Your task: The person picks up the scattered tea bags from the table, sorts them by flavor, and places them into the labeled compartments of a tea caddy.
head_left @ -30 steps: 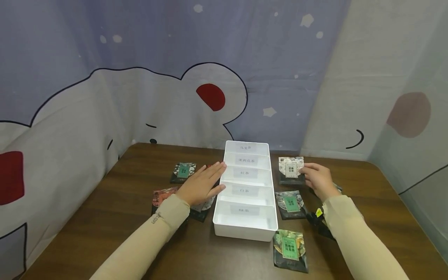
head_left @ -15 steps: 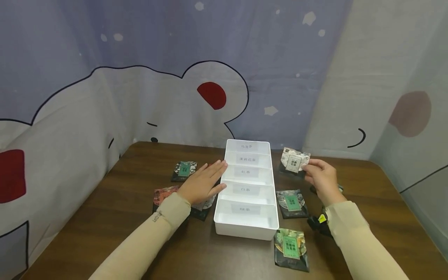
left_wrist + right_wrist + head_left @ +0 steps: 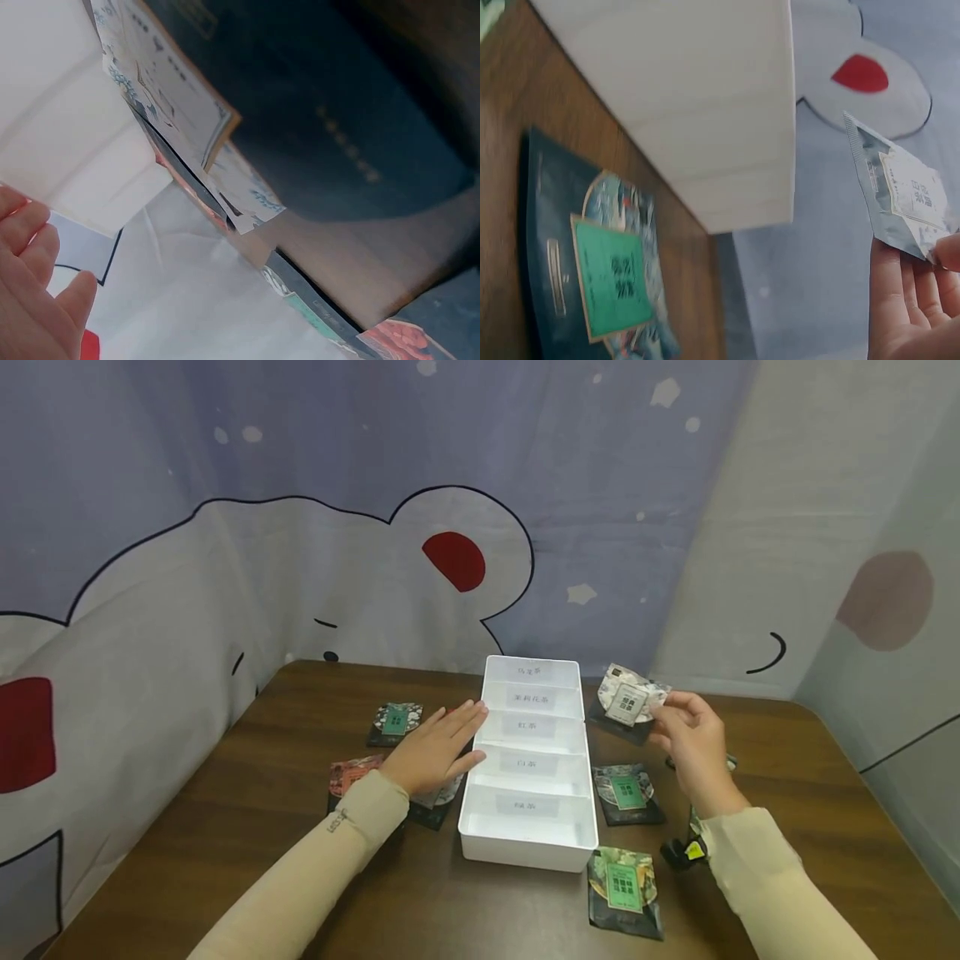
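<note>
My right hand (image 3: 692,743) pinches the edge of a white-topped tea sachet (image 3: 628,700) with a pale label, raised and tilted beside the box. In the right wrist view the sachet (image 3: 907,191) sits between thumb and fingers, its label outward. My left hand (image 3: 435,750) lies with straight fingers, their tips at the left rim of the white divided box (image 3: 528,860). The box has several compartments, each with a paper label. In the left wrist view, my left hand (image 3: 37,277) shows beside the white box wall (image 3: 60,112).
Right of the box lie a green-labelled sachet (image 3: 628,795) and a yellow-green one (image 3: 624,893). A black object with a yellow tag (image 3: 684,852) is near the right sleeve. On the left are a green-labelled sachet (image 3: 395,724), a red one (image 3: 351,773) and others partly under the hand.
My right hand has lifted the white-topped sachet from the table and tilted it, drawing slightly back to the right. The left hand has stayed at the box rim.
</note>
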Motion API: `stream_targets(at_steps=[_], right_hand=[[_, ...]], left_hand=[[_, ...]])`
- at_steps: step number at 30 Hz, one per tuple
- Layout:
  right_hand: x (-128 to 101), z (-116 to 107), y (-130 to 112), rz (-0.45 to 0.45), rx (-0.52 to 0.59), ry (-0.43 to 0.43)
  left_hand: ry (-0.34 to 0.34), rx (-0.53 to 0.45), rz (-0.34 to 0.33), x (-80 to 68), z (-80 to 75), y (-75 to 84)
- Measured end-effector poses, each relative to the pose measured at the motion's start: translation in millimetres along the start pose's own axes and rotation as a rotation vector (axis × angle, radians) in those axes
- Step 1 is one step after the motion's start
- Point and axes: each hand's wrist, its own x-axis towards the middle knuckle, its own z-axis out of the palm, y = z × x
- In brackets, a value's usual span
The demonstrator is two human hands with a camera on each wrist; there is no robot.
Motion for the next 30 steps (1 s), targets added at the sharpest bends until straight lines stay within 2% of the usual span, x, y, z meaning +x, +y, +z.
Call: stream_targets(at_steps=[12, 13, 14, 16, 19, 20, 22, 30], right_hand=[[-21.3, 14.3, -6.1, -0.109, -0.017, -0.100], [-14.3, 11.1, 6.3, -0.131, 0.043, -0.138], [-15.5, 11.9, 8.0, -0.139, 0.065, -0.154], [-18.3, 13.7, 9.7, -0.147, 0.067, -0.186], [-24.4, 17.2, 8.4, -0.150, 0.028, -0.224], [-34.9, 22.3, -3.6, -0.142, -0.054, -0.211], [-39.5, 25.2, -5.8, -0.141, -0.112, -0.231], [-45.2, 35.2, 1.9, -0.122, -0.150, -0.299]], left_hand=[[-0.002, -0.011, 0.003, 1.1, -1.4, 0.6], [-0.001, -0.010, 0.005, 0.7, -1.2, 0.6], [-0.001, -0.010, 0.005, 0.4, -0.9, 0.4], [-0.001, -0.006, 0.005, 0.0, -0.3, 0.1], [-0.003, 0.002, 0.002, 0.6, 1.0, -0.2], [-0.004, 0.004, 0.002, 0.6, 1.3, -0.2], [-0.011, 0.011, 0.000, 0.9, 1.7, 0.0], [0.003, -0.008, 0.007, 2.1, -1.4, 1.6]])
